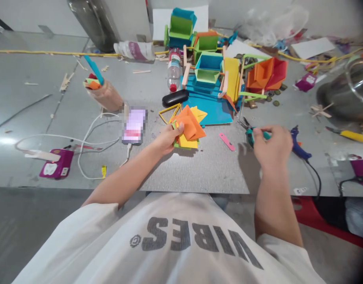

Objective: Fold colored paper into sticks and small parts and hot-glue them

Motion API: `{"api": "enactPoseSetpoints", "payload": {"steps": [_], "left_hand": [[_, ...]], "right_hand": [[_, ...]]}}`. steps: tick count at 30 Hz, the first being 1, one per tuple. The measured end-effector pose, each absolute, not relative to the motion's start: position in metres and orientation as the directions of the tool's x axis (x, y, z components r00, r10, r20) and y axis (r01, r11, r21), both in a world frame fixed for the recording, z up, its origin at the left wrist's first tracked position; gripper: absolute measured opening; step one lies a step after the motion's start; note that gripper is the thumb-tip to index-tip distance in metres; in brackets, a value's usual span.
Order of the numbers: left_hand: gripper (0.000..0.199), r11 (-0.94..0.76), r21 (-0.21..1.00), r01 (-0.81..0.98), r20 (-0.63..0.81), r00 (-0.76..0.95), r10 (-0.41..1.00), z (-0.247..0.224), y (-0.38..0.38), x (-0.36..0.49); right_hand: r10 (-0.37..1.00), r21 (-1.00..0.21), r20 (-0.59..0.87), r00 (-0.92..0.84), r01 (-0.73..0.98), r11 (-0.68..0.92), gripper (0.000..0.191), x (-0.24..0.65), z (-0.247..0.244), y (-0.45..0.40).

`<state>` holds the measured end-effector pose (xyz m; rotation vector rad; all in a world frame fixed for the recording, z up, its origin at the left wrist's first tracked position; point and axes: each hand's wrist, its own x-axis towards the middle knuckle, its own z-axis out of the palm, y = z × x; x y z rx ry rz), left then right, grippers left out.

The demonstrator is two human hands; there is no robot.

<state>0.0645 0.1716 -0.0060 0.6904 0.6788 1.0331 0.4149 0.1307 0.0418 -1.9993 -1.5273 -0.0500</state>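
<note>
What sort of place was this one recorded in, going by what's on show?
Probably a craft workspace of some kind: colourful folded-paper models stand on the grey table, pliers are at the right hand, and a corded blue tool, perhaps a glue gun, lies nearby.

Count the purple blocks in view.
3: one purple block on the left, a second purple block at the right edge, partly cut off, and a third purple block farther back on the right. Others may be hidden.
</note>
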Motion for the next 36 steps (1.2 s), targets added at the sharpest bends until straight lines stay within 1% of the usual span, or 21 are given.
{"api": "enactPoseSetpoints", "payload": {"steps": [1, 2, 3, 5, 6, 8, 10, 12, 14, 16, 18, 19, 20, 22, 24, 25, 27, 29, 32, 36], "left_hand": [[0.064, 0.351, 0.777, -0.523, -0.175, 0.356, 0.918, -0.006, 0.170, 0.065], [0.065, 0.351, 0.781, -0.516, -0.179, 0.354, 0.918, -0.007, 0.168, 0.066], [0.066, 0.349, 0.788, -0.506, -0.181, 0.351, 0.919, -0.007, 0.166, 0.067], [0.070, 0.334, 0.810, -0.481, -0.172, 0.350, 0.921, -0.009, 0.162, 0.069], [0.073, 0.323, 0.823, -0.467, -0.163, 0.352, 0.922, -0.009, 0.161, 0.070], [0.078, 0.295, 0.846, -0.444, -0.144, 0.342, 0.928, -0.010, 0.159, 0.074], [0.082, 0.254, 0.865, -0.433, -0.124, 0.305, 0.944, -0.010, 0.159, 0.076], [0.082, 0.209, 0.882, -0.422, -0.106, 0.255, 0.961, -0.009, 0.161, 0.077], [0.079, 0.150, 0.907, -0.393, -0.083, 0.182, 0.980, -0.008, 0.162, 0.074], [0.073, 0.058, 0.944, -0.324, -0.033, 0.084, 0.996, -0.007, 0.164, 0.070], [0.066, -0.049, 0.971, -0.236, 0.051, 0.002, 0.999, -0.009, 0.165, 0.064], [0.066, -0.094, 0.973, -0.212, 0.091, -0.023, 0.996, -0.010, 0.166, 0.062], [0.066, -0.125, 0.970, -0.210, 0.120, -0.036, 0.992, -0.011, 0.167, 0.060], [0.072, -0.142, 0.955, -0.260, 0.139, -0.031, 0.990, -0.014, 0.167, 0.059], [0.079, -0.115, 0.941, -0.319, 0.124, 0.008, 0.992, -0.015, 0.168, 0.062], [0.082, -0.092, 0.935, -0.342, 0.111, 0.036, 0.993, -0.015, 0.167, 0.064], [0.088, -0.032, 0.922, -0.385, 0.074, 0.096, 0.993, -0.011, 0.166, 0.070], [0.094, 0.025, 0.909, -0.417, 0.039, 0.145, 0.989, -0.005, 0.163, 0.075], [0.097, 0.059, 0.908, -0.414, 0.016, 0.176, 0.984, 0.005, 0.158, 0.080], [0.104, 0.108, 0.918, -0.381, -0.030, 0.205, 0.978, 0.011, 0.155, 0.081]], "right_hand": [[0.900, -0.537, 0.353, 0.256, 0.843, -0.029, 0.012, 0.398, 0.047, 0.131], [0.935, -0.639, 0.311, 0.172, 0.766, 0.071, 0.019, 0.378, 0.051, 0.131], [0.957, -0.708, 0.277, 0.088, 0.692, 0.142, 0.027, 0.357, 0.054, 0.132], [0.977, -0.762, 0.200, -0.069, 0.616, 0.200, 0.053, 0.316, 0.054, 0.136], [0.979, -0.778, 0.169, -0.116, 0.594, 0.205, 0.057, 0.300, 0.052, 0.138], [0.977, -0.832, 0.123, -0.176, 0.518, 0.198, 0.048, 0.279, 0.043, 0.145], [0.981, -0.878, 0.101, -0.165, 0.449, 0.166, 0.030, 0.274, 0.034, 0.153], [0.989, -0.890, 0.114, -0.093, 0.433, 0.144, 0.021, 0.280, 0.027, 0.160], [0.982, -0.867, 0.189, -0.005, 0.468, 0.169, 0.019, 0.291, 0.023, 0.164], [0.939, -0.803, 0.341, 0.051, 0.535, 0.262, 0.019, 0.301, 0.023, 0.166], [0.865, -0.722, 0.497, 0.065, 0.585, 0.370, 0.025, 0.308, 0.024, 0.165], [0.836, -0.704, 0.544, 0.066, 0.578, 0.413, 0.028, 0.310, 0.024, 0.164], [0.823, -0.715, 0.564, 0.069, 0.539, 0.445, 0.032, 0.311, 0.025, 0.163], [0.845, -0.800, 0.529, 0.076, 0.377, 0.467, 0.037, 0.308, 0.025, 0.160], [0.898, -0.885, 0.438, 0.023, 0.184, 0.427, 0.040, 0.301, 0.024, 0.155], [0.919, -0.912, 0.393, -0.024, 0.116, 0.393, 0.040, 0.297, 0.024, 0.152], [0.940, -0.943, 0.319, -0.118, 0.060, 0.327, 0.037, 0.289, 0.024, 0.145], [0.945, -0.948, 0.294, -0.144, 0.081, 0.307, 0.032, 0.282, 0.025, 0.139], [0.944, -0.929, 0.318, -0.083, 0.168, 0.328, 0.026, 0.275, 0.027, 0.131], [0.948, -0.901, 0.317, -0.033, 0.302, 0.312, 0.025, 0.272, 0.030, 0.128]]}}
